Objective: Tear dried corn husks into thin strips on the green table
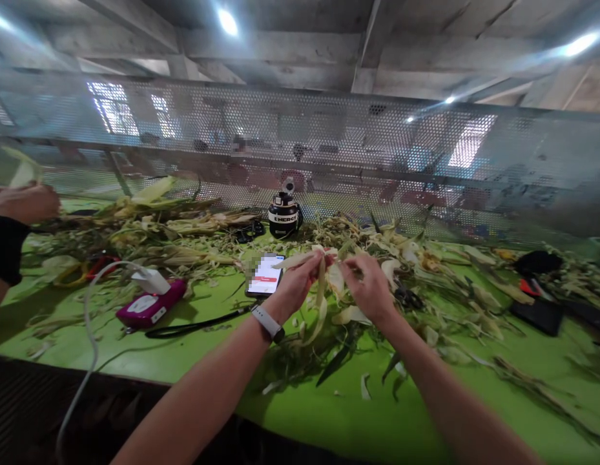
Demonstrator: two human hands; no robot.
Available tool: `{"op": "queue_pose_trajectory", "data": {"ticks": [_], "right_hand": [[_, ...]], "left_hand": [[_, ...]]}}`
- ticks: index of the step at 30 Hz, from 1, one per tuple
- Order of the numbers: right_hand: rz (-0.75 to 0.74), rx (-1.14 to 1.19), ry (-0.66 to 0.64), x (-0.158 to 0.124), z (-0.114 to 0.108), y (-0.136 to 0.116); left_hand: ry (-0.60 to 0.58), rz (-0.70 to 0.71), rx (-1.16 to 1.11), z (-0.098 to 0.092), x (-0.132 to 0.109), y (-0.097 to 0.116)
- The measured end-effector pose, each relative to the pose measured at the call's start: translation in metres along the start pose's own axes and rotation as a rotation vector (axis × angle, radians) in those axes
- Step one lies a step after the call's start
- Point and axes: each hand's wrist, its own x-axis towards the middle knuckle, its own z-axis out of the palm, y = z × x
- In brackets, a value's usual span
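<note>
I see the left hand (296, 284) with its fingers pinched together on a bundle of pale husk (320, 303) — one strip hangs below the fingertips, and another pokes out to the left, near the phone (265, 276). The bundle's upper end sits between the two hands, just beside the right hand (373, 287). The right hand's fingers are curled inward, thumb close to the forefinger; from here I can't tell whether they grip a strand or only come near it. Beneath the hands I make out loose husk scraps (351, 315) scattered on the green surface (323, 423) — and the dark jug (283, 223) stands upright beyond them.
</note>
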Motion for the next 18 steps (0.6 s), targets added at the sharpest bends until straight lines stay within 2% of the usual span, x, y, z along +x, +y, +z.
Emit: {"op": "queue_pose_trajectory", "data": {"ticks": [3,6,14,18], "right_hand": [[0.067,0.096,-0.237,-0.007,0.011,-0.007],[0.156,0.188,-0.378,-0.012,0.018,-0.008],[0.131,0.238,-0.542,-0.005,0.011,0.0],[0.109,0.206,-0.569,-0.005,0.011,-0.001]], "left_hand": [[0.031,0.019,0.006,0.002,-0.001,-0.004],[0.052,0.006,0.072,0.003,-0.003,-0.007],[0.085,-0.061,0.043,-0.006,0.001,0.005],[0.154,-0.105,0.067,-0.004,0.0,0.007]]}}
